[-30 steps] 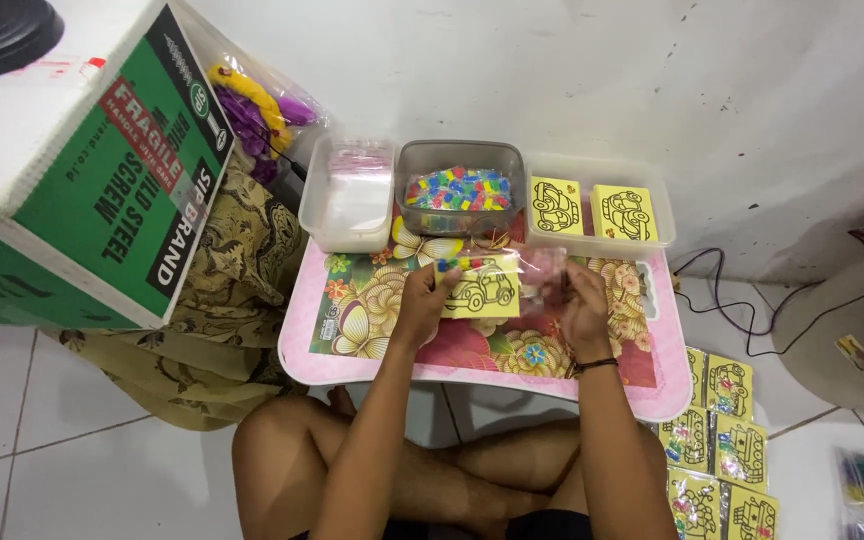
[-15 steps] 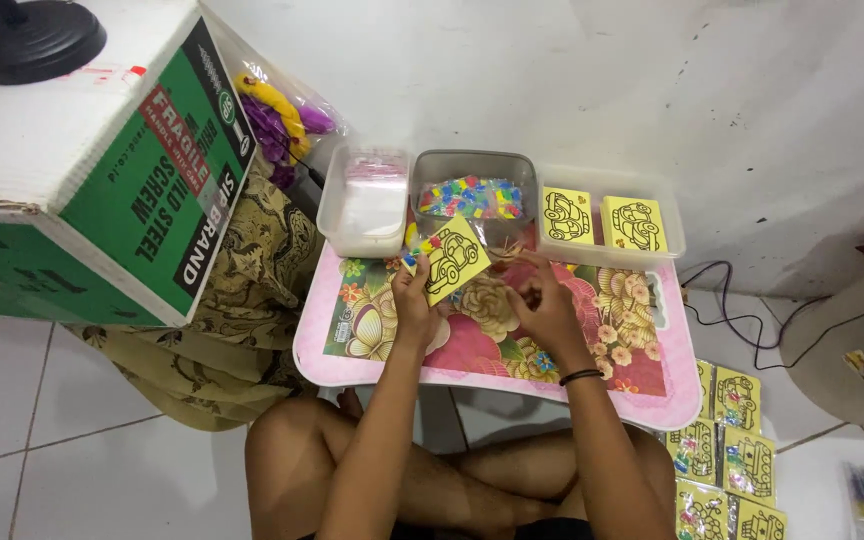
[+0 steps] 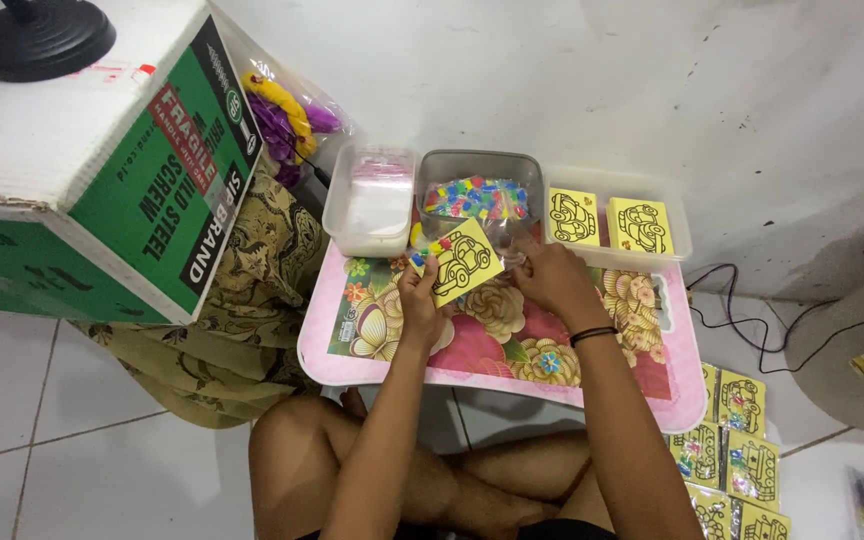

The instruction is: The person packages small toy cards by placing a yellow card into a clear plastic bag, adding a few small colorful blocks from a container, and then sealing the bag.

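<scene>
Since half a second ago the yellow card (image 3: 462, 262) has tipped a little further upright and both hands have drawn closer over it, the clear bag (image 3: 505, 238) now bunched at its top right corner.

The left hand (image 3: 420, 292) pinches the card by its lower left edge, thumb on the printed face, fingers behind. The right hand (image 3: 550, 278) is closed on the bag just beside the card; whether the card's corner is already inside the bag's mouth cannot be told. Both hang just above the flowered pink tabletop (image 3: 512, 350), in front of three tubs along the wall: a white one (image 3: 370, 200) with a pale stack, a grey one (image 3: 480, 190) of coloured bits, and a long one (image 3: 617, 215) with two more yellow cards.

To sleeve the card well, I would judge it best to keep the left grip low and firm so the card stays flat, hold the bag's mouth open with the right fingers, and lead in with one corner (a flat edge tends to snag on thin film). A few small coloured pieces seem to sit on the card's upper left, so tilting it gently matters.

Bagged cards (image 3: 727, 440) lie on the floor at the right, a green and white box (image 3: 102, 160) at the left.
</scene>
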